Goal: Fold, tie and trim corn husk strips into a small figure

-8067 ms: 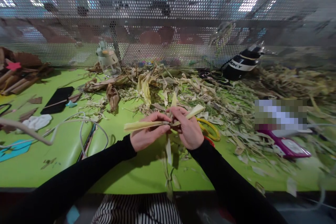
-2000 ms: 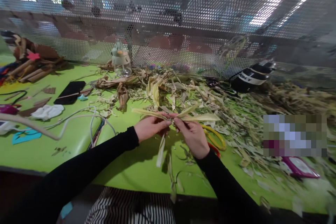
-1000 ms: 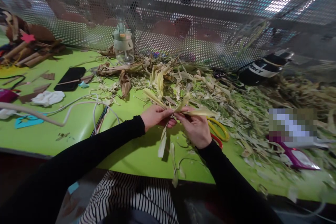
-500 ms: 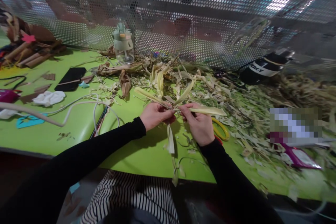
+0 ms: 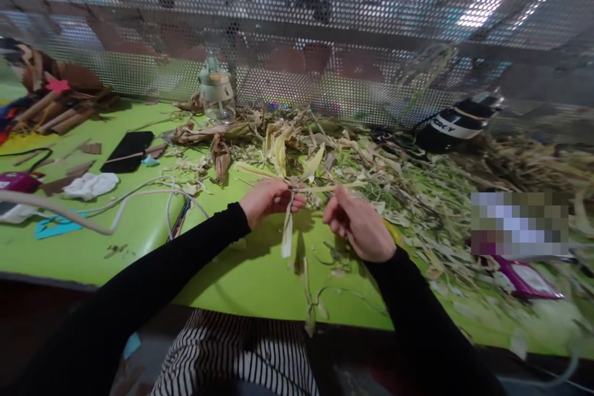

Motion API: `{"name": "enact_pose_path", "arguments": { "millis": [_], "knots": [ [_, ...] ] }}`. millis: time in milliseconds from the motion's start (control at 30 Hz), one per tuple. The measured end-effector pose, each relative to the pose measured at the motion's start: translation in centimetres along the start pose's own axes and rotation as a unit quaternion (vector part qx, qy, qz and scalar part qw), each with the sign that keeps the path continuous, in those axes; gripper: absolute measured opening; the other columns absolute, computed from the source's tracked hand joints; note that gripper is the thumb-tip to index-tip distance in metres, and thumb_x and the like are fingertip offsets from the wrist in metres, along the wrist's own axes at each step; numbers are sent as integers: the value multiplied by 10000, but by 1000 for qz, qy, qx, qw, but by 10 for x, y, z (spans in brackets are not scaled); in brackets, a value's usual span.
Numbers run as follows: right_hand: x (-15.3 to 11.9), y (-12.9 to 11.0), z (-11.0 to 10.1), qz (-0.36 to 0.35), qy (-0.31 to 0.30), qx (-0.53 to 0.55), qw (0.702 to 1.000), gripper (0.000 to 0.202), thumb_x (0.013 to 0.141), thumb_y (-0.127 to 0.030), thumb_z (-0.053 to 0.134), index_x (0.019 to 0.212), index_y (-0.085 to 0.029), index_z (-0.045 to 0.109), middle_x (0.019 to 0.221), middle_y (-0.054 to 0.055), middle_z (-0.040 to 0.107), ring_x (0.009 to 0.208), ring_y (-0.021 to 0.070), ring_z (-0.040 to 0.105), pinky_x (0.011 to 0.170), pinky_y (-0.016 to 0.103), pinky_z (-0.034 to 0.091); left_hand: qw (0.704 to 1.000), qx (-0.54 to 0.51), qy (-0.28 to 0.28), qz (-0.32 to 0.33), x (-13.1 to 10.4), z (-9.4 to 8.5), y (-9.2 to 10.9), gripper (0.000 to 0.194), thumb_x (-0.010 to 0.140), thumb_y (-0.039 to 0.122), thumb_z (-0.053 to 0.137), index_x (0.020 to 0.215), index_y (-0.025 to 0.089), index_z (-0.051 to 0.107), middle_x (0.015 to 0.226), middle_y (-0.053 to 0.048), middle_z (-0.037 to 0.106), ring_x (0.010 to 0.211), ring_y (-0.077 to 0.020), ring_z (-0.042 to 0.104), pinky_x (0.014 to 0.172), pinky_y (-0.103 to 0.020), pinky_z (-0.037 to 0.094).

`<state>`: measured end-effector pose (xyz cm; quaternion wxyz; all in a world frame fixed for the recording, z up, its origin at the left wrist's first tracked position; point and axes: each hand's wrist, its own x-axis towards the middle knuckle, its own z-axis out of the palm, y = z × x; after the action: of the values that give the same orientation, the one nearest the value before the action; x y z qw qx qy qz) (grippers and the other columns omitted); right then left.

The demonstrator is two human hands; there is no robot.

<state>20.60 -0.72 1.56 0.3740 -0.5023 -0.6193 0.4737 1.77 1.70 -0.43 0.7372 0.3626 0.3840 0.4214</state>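
Note:
Near the middle of the green table, my left hand (image 5: 269, 201) pinches the centre of a bundle of pale husk strips (image 5: 313, 164). Several strips spread from it, and one hangs down below the fingers. To the right, my right hand (image 5: 359, 223) is raised with its fingers curled, apart from the bundle's centre and close to the strip that points right. Whether anything is between its fingertips is too small to tell. Yellow-handled scissors (image 5: 393, 232) show partly behind the right hand.
Shredded husks (image 5: 417, 204) cover the table's back and right. A clear bottle (image 5: 218, 96), a black bottle (image 5: 455, 127) and a perforated metal screen (image 5: 288, 31) stand behind. Left lie a phone (image 5: 127, 151), white tissue (image 5: 91, 185) and a white cable (image 5: 114, 216). A purple packet (image 5: 529, 278) is at right.
My right hand has let go of the bundle's centre and moved right and down. My left hand still holds the bundle, its fingers more extended, and the strips have shifted slightly.

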Motion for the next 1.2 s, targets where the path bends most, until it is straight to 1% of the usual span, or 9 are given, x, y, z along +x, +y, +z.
{"name": "enact_pose_path", "arguments": {
  "millis": [67, 133, 200, 300, 467, 767, 867, 1033, 1200],
  "knots": [
    [2, -18, 1, -92, 21, -83, 992, 471, 849, -563, 463, 699, -155, 645, 560, 13, 566, 458, 84, 454, 418, 204, 329, 1000, 29, -11, 0, 0, 0, 0, 213, 818, 268, 552, 822, 82, 656, 697, -86, 691, 605, -116, 647, 680, -253, 541],
    [11, -37, 9, -189, 36, -224, 955, 332, 844, -463, 530, 826, -167, 680, 750, 42, 637, 610, 119, 531, 532, 228, 387, 998, 62, -27, 2, -1, 2, -2, 223, 788, 296, 615, 789, 76, 654, 661, -78, 679, 562, -109, 628, 645, -257, 538],
    [26, -52, 21, -219, -6, -341, 914, 294, 840, -402, 542, 903, -157, 692, 831, 63, 640, 686, 146, 541, 595, 253, 390, 996, 85, -31, 5, -2, 4, -4, 188, 748, 259, 665, 711, 77, 632, 604, -58, 656, 515, -99, 602, 592, -245, 525],
    [49, -62, 37, -204, -122, -414, 879, 249, 827, -320, 541, 719, -148, 685, 652, 13, 583, 594, 115, 481, 574, 238, 335, 995, 97, -10, 13, -4, 8, -5, 181, 728, 224, 684, 647, 86, 600, 541, -33, 622, 467, -84, 568, 535, -220, 495],
    [66, -62, 46, -205, -78, -363, 906, 315, 827, -290, 490, 556, -142, 553, 522, -41, 443, 519, 79, 384, 532, 227, 261, 997, 68, 3, 40, -7, 6, 2, 200, 727, 280, 691, 719, 89, 634, 603, -41, 652, 541, -93, 600, 642, -255, 519],
    [81, -52, 63, -172, -108, -374, 905, 254, 797, -279, 514, 597, -142, 589, 565, -37, 504, 548, 80, 417, 548, 217, 276, 999, 23, 14, 23, 3, 5, -9, 131, 779, 189, 624, 690, 93, 630, 585, -38, 647, 516, -84, 586, 637, -234, 515],
    [89, -55, 59, -165, -105, -404, 894, 297, 833, -324, 490, 637, -139, 616, 572, -22, 521, 560, 100, 450, 567, 227, 305, 1000, -23, 3, 13, 5, 1, -7, 139, 815, 166, 557, 718, 95, 629, 627, -48, 662, 548, -84, 602, 642, -214, 514],
    [86, -65, 31, -299, 5, -462, 835, 287, 899, -305, 419, 916, -135, 650, 899, 84, 655, 829, 186, 543, 749, 286, 362, 996, -90, 19, -3, 3, -5, 3, 219, 837, 178, 431, 806, 102, 633, 730, -92, 698, 670, -127, 658, 683, -234, 532],
    [64, -50, 7, -263, -15, -539, 800, 249, 890, -312, 473, 899, -152, 664, 877, 90, 691, 801, 206, 576, 753, 317, 363, 996, -88, 23, 8, 2, -1, 5, 193, 800, 161, 452, 846, 95, 627, 748, -90, 702, 676, -136, 668, 679, -245, 540]
  ]
}}
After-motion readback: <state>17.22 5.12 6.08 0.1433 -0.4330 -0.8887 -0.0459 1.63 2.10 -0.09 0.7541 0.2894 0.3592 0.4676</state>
